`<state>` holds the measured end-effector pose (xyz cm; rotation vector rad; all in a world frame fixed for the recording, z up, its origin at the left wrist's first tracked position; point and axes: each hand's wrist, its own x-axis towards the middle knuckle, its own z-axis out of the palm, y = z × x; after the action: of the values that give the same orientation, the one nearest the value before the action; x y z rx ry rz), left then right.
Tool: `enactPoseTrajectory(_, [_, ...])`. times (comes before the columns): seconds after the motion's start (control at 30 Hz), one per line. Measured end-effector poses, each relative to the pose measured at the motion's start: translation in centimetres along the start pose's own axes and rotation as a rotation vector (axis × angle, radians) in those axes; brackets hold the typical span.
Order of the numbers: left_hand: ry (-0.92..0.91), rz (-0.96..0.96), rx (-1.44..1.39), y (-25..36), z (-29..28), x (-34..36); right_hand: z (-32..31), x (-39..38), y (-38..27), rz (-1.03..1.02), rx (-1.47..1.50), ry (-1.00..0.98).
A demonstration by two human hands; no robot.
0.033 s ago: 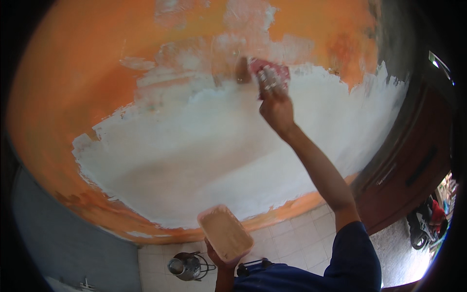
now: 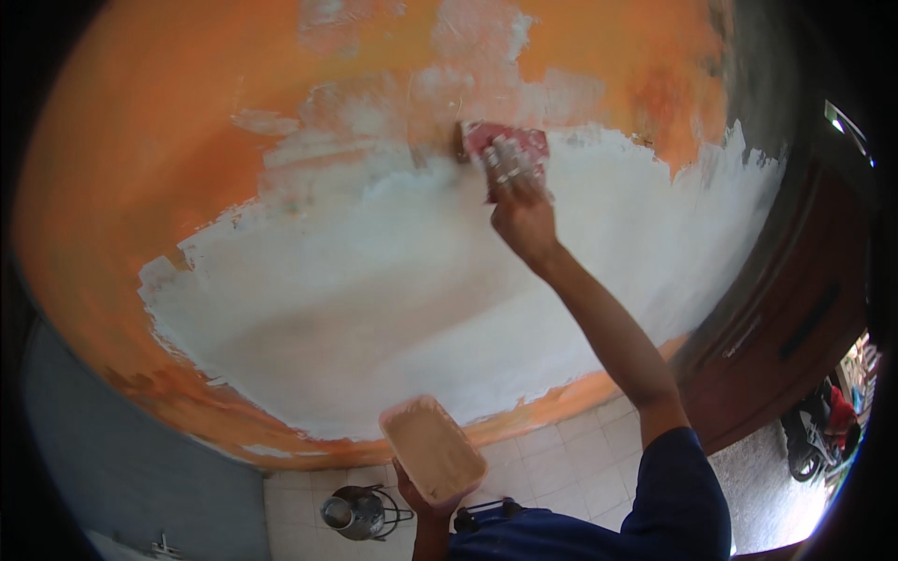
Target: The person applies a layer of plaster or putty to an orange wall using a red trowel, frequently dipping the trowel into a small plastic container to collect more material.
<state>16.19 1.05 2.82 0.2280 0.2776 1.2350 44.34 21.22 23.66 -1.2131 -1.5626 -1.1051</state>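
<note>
The right hand (image 2: 522, 210) has slid a little down and to the left, and the flat red square-looking tool (image 2: 530, 139) has gone with it, while the low pinkish-tan box tub (image 2: 406, 406) has stayed in nearly the same spot. The right hand's fingers, dotted with white, lie bent over the red tool and have hold of it. The tool is at the top edge of the big smooth white patch (image 2: 402, 290) on the painted orange wall (image 2: 131, 196), with a dark shadow just beside its left edge; I cannot tell if its whole edge touches. That top edge is smeary, and the patch's left edge is jagged. Wide stretches of white run below the tool and to both sides, so it is well apart from the tub. The left hand (image 2: 417, 494) is curled around the tub's lower left side and holds it tilted; most of its fingers are hidden. Near the tub, a round dark metal pot (image 2: 355, 513) stands on the pale tiled floor (image 2: 571, 453).
</note>
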Motion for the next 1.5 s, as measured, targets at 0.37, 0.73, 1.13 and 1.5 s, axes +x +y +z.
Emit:
enactPoseTrajectory(0.37, [-0.021,0.005,0.068,-0.3,-0.3,-0.4,2.0,-8.2,-3.1,-0.053,0.074,-0.291])
enactPoseTrajectory(0.73, [-0.131,-0.125,-0.106,0.4,-1.9,-0.7,0.5,-0.1,-1.6,0.039,0.027,0.099])
enactPoseTrajectory(1.13, [0.126,0.076,0.133,1.5,3.1,-2.2,2.3,-11.3,-9.3,0.086,0.319,-0.191])
enactPoseTrajectory(1.5, [0.061,0.036,-0.074,1.8,-0.1,-1.8,3.0,-4.0,1.8,0.092,-0.053,0.089])
